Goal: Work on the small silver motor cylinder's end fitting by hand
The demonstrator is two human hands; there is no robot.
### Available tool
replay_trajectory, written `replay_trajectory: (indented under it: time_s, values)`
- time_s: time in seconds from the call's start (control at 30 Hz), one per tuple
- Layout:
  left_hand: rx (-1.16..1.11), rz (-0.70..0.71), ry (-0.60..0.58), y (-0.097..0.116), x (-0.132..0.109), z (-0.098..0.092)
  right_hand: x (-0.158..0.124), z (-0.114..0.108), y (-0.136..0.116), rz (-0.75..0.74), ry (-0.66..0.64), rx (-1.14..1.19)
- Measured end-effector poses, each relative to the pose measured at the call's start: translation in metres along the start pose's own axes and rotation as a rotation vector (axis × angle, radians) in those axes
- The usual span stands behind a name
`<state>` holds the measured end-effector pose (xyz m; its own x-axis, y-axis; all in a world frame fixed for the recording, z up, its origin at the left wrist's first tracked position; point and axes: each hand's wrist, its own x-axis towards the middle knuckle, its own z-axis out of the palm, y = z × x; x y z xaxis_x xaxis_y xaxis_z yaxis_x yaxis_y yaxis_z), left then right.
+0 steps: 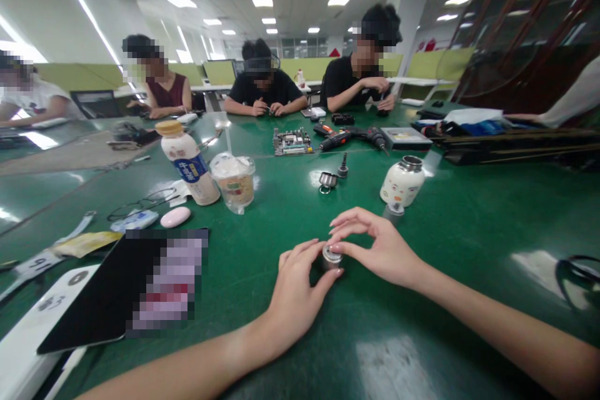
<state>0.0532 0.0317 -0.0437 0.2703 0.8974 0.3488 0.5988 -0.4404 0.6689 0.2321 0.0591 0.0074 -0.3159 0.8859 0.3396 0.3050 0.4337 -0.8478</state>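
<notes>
My left hand (300, 290) curls its thumb and fingers around a small grey metallic cylinder (332, 257) on the green table. From the right, my right hand (375, 244) reaches over it, thumb and fingertips closed at its top; any smaller piece between those fingertips is hidden. Close behind my right hand stands a small clear-and-grey part (394, 212). Beside that is an uncapped white bottle (402, 181) with face drawings and a bare metal neck. Farther off lie a shiny cap with a ring (327, 182) and an upright dark stopper-like piece (343, 166).
At left are a drink bottle (190, 165), a plastic cup (233, 181), a pink oval case (175, 217) and a tablet (103, 287). A circuit board (293, 142), power drills (349, 135) and a box (405, 138) lie ahead. Several people sit across the table.
</notes>
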Motion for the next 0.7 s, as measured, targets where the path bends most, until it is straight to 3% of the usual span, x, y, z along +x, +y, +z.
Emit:
replay_trajectory:
  time_s: [0.2, 0.43, 0.7]
  values:
    - [-0.012, -0.014, 0.011, 0.001, -0.001, 0.000, 0.010, -0.010, 0.029, -0.056, 0.195, -0.106]
    - [-0.017, -0.034, 0.030, -0.002, -0.003, 0.001, 0.007, -0.010, 0.066, 0.042, 0.013, -0.076]
    - [-0.026, -0.039, 0.029, -0.001, -0.001, 0.001, 0.006, -0.007, 0.070, 0.058, 0.044, -0.014]
